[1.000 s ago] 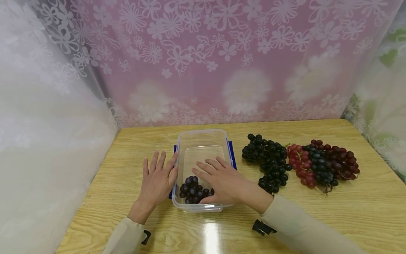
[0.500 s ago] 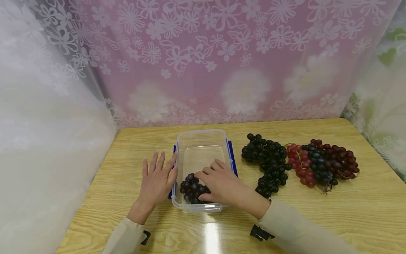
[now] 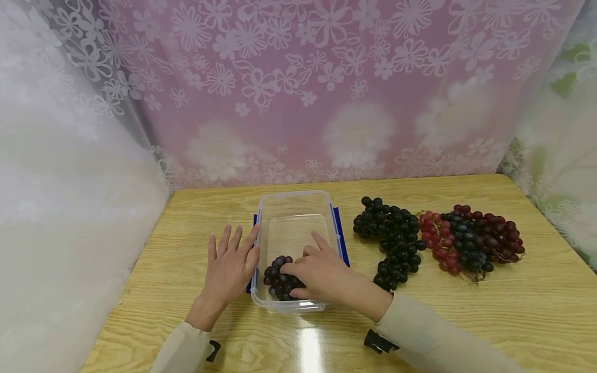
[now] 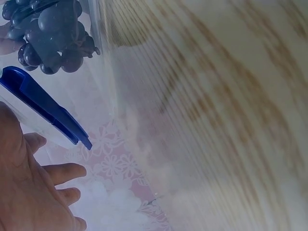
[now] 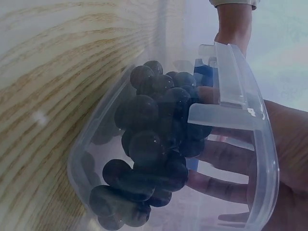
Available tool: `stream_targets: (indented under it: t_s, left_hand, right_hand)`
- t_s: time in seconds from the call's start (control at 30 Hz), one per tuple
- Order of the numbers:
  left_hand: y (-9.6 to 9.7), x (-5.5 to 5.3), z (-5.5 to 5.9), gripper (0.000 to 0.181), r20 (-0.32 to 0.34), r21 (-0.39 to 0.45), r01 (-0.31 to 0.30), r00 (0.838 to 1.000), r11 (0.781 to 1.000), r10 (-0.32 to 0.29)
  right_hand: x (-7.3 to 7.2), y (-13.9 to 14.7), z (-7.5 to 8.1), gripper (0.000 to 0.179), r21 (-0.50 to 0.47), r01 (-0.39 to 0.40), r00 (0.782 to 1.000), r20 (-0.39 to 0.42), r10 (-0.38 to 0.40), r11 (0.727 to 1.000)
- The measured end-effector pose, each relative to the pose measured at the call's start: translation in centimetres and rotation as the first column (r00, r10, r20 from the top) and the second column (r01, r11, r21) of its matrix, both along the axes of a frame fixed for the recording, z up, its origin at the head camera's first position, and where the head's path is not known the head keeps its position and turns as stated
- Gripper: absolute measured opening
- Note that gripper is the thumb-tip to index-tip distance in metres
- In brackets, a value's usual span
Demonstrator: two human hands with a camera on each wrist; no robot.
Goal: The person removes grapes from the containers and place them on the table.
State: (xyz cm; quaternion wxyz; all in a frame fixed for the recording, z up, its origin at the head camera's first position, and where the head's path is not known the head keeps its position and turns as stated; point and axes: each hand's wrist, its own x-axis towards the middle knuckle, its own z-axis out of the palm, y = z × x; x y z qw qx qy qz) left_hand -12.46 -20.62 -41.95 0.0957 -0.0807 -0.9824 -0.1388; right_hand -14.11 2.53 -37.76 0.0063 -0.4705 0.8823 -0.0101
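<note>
A clear plastic food container (image 3: pixel 295 195) with blue side clips (image 3: pixel 342 239) stands on the table. A bunch of dark purple grapes (image 3: pixel 279 280) lies in its near end. My right hand (image 3: pixel 328 277) reaches in over the rim and grips the bunch, thumb and index finger on the grapes, hiding their right part. Through the container wall, the right wrist view shows its fingers (image 5: pixel 226 156) against the bunch. Flat beside the left wall, my left hand (image 3: pixel 227 272) rests with fingers spread, fingertips right at the rim; a blue clip (image 4: pixel 45 108) shows above it in the left wrist view.
Right of the container lies a long bunch of black grapes (image 3: pixel 398 243). Farther right are a red bunch (image 3: pixel 438 238), a blue-black bunch (image 3: pixel 468 243) and a dark red bunch (image 3: pixel 501 235). Curtains (image 3: pixel 280 114) hang behind the wooden table (image 3: pixel 513 316) and at its sides.
My right hand has gone from fingers spread over the container to fingers bent onto the grapes, which have shifted slightly. The left hand keeps its place at the container's side.
</note>
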Motion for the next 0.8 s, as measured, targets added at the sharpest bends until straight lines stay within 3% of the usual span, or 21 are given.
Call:
stream_targets:
  t_s: [0.3,0.6,0.8]
  left_hand:
    - [-0.05,0.04,-0.04,0.051,-0.008,0.001,-0.001,1.000,1.000,0.001]
    - [0.04,0.11,-0.09,0.050,-0.039,0.016,0.007,0.999,1.000,-0.006]
    - [0.10,0.16,0.09,0.050,-0.034,0.015,0.006,0.999,1.000,-0.005]
  right_hand:
    - [-0.21,-0.65,0.28,0.041,0.062,-0.032,0.999,-0.017,0.033,0.998]
    - [-0.59,-0.80,-0.28,0.039,0.077,-0.001,0.995,0.101,-0.006,0.997]
    - [-0.51,-0.76,-0.31,0.031,0.055,-0.054,0.998,0.025,0.052,0.997]
